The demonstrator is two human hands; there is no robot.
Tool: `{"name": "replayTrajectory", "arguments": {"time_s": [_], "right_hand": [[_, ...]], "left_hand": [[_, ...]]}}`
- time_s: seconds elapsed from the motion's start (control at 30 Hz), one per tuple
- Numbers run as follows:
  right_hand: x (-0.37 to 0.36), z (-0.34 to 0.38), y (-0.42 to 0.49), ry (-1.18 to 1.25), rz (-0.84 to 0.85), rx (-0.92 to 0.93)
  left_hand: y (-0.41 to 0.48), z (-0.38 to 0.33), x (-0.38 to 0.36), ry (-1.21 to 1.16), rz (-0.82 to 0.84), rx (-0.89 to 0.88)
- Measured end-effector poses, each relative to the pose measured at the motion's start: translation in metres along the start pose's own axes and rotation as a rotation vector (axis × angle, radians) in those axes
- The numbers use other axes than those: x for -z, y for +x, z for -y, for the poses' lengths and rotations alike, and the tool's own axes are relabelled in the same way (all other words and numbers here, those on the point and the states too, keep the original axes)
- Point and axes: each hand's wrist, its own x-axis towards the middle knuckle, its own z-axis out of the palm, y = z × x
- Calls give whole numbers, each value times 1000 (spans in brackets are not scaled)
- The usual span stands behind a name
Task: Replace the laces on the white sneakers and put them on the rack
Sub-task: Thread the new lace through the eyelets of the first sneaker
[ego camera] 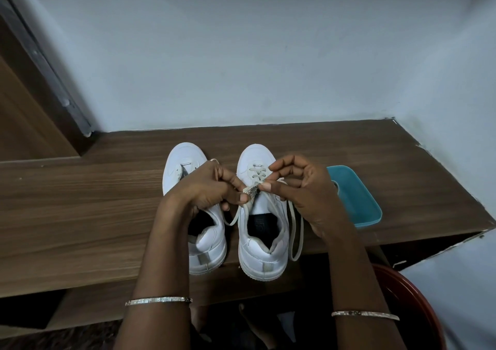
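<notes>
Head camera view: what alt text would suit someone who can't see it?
A person's left hand and right hand pinch an off-white lace above the partly laced right white sneaker, which stands beside the left white sneaker on a brown wooden top. A teal plastic tray lies to the right; a round red basin shows at lower right.

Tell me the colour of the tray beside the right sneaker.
The tray is plain teal blue, shown best in the head view.

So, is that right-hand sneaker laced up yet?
Only partly. On the right sneaker the lace crosses just the eyelets near the toe; loose ends hang, pinched by left hand and right hand.
</notes>
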Motion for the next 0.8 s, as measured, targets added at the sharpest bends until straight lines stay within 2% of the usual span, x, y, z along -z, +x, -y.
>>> {"name": "replayTrajectory", "arguments": {"time_s": [0.2, 0.43, 0.8], "right_hand": [[-4, -3, 2, -195, 48, 34], [-11, -2, 3, -360, 25, 51], [-10, -8, 3, -283, -31, 64]], "left_hand": [[3, 4, 1, -20, 5, 3], [3, 6, 1, -49, 6, 11], [-1, 9, 7, -91, 85, -110]]}}
